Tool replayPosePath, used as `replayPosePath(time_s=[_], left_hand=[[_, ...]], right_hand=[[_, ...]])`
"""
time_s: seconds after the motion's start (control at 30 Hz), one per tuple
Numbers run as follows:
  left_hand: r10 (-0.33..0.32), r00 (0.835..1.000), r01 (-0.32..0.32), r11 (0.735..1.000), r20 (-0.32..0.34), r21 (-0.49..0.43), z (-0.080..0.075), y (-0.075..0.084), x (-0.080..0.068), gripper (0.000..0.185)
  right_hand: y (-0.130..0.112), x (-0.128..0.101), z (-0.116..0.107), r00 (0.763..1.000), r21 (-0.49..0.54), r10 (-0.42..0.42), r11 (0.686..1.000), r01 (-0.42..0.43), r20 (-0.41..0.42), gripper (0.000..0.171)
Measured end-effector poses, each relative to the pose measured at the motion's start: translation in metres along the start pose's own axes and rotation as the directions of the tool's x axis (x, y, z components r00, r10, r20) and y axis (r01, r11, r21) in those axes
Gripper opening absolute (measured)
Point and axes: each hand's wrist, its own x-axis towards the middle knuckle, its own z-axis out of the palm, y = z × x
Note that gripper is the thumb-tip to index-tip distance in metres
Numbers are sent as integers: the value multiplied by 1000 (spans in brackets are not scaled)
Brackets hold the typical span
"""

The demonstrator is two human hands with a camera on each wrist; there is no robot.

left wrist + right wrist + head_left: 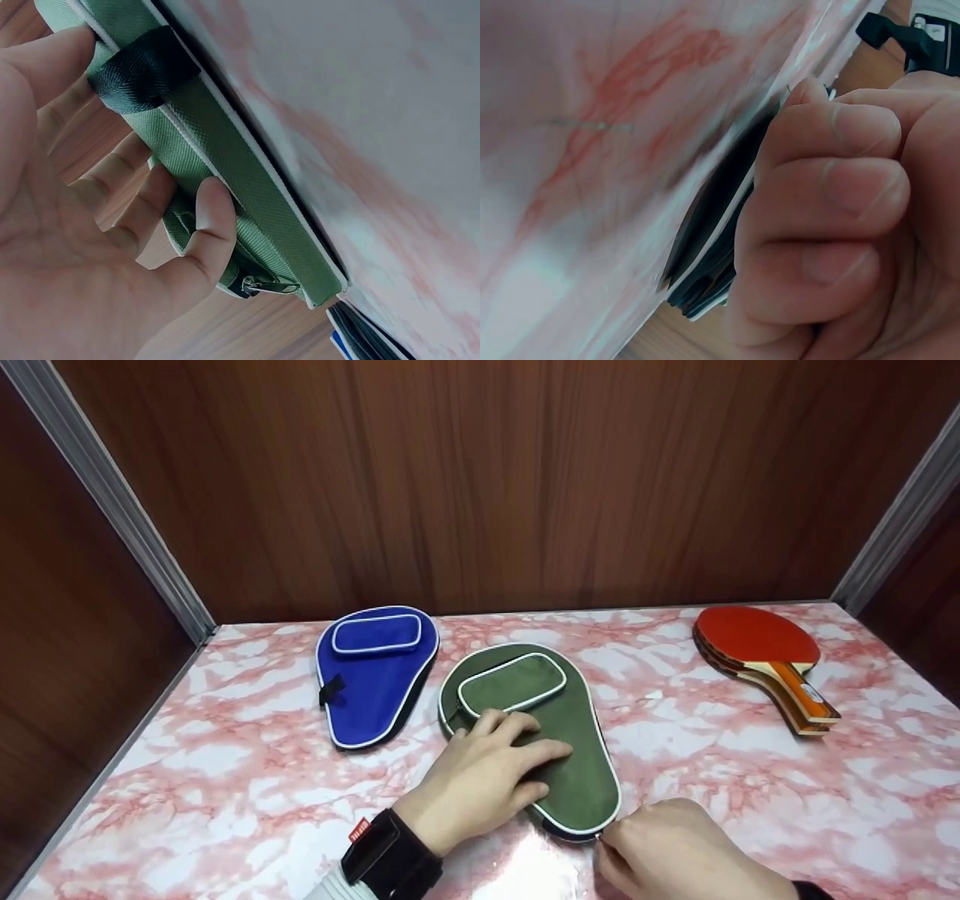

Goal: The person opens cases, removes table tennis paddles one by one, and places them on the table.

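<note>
A green paddle case with white piping lies flat at the middle of the table, its wide end far and its narrow end near and slightly to the right. The left hand rests on the case with its fingers loosely spread and bent, touching the cover and the near edge of a small pocket. In the left wrist view, a metal zip pull shows at one end of that pocket, and a black fabric loop stands at the case's side, by the thumb. The right hand is curled narrow at the near tip of the case, pinching at its edge; the exact bit between the fingertips is hidden. To the left and farther off lies a blue case, apart from the green one, with a black tab on its left side. At the far right, a red paddle is stacked on a second paddle, both handles pointing near and right. A black wristband with a red tag circles the left wrist, just above a pale sleeve. A wood-grain panel rises behind the pink-and-white marbled table
</note>
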Motion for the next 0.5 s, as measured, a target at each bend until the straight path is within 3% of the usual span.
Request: replayPosePath(time_s=[0.13,0.5], left_hand=[[9,1000,-9,1000,-9,11,0,0,0,46],[10,1000,-10,1000,-10,12,0,0,-1,46]], right_hand=[[-3,-1,5,997,-52,-34,998,30,-75,44],[-21,7,15,994,-119,-19,993,6,-105,42]])
